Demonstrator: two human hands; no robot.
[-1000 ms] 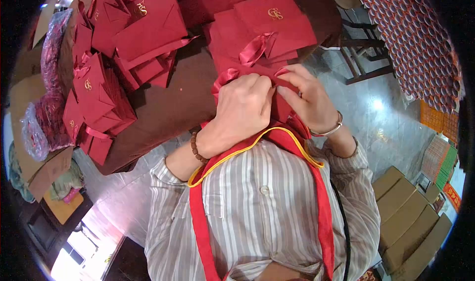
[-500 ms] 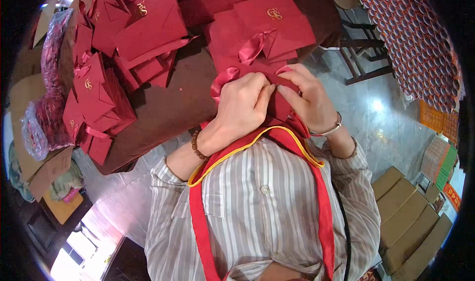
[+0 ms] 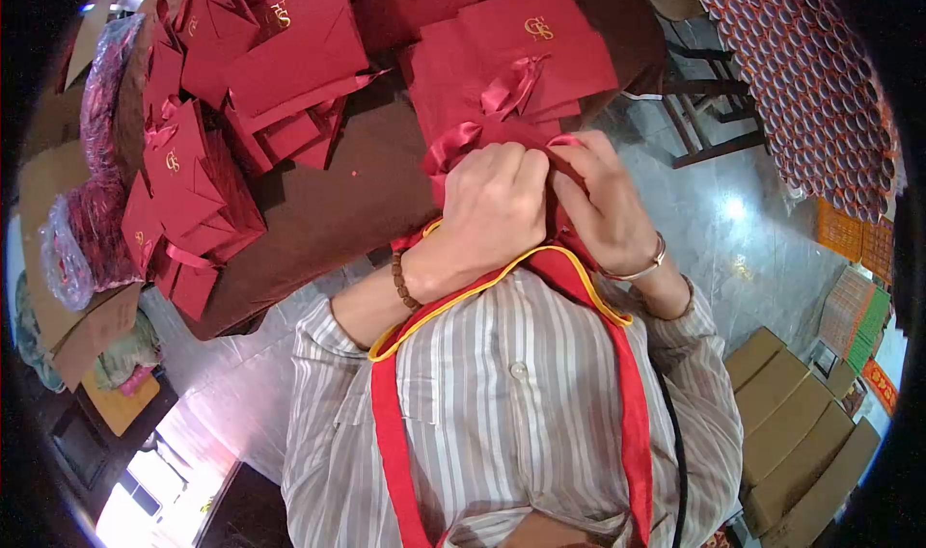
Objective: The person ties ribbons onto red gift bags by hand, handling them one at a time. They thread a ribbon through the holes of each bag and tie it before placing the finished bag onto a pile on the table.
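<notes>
A dark red paper gift bag [image 3: 516, 131] is between my two hands, close to my chest at the table's near edge. My left hand [image 3: 497, 201] is closed, its curled fingers gripping the bag's top area; its fingertips are hidden. On the other side, my right hand [image 3: 610, 205] pinches the bag's edge with bent fingers. A glossy red ribbon [image 3: 451, 146] sticks out beside my left knuckles, and a bit of ribbon shows at my right fingers. Just beyond lie flat red bags [image 3: 540, 41] with a gold monogram and a ribbon bow.
Stacks of red gift bags [image 3: 299, 51] cover the left of the brown-clothed table [image 3: 318, 220]. Plastic-wrapped red bundles [image 3: 96, 230] lie at far left. A wooden stool [image 3: 709, 114] and rows of round items [image 3: 801, 75] are at right, with cardboard boxes [image 3: 791, 423] below.
My left hand has shifted slightly right and turned, closing further over the bag. The ribbon beside it moved right with it. My right hand stays nearly in place.
</notes>
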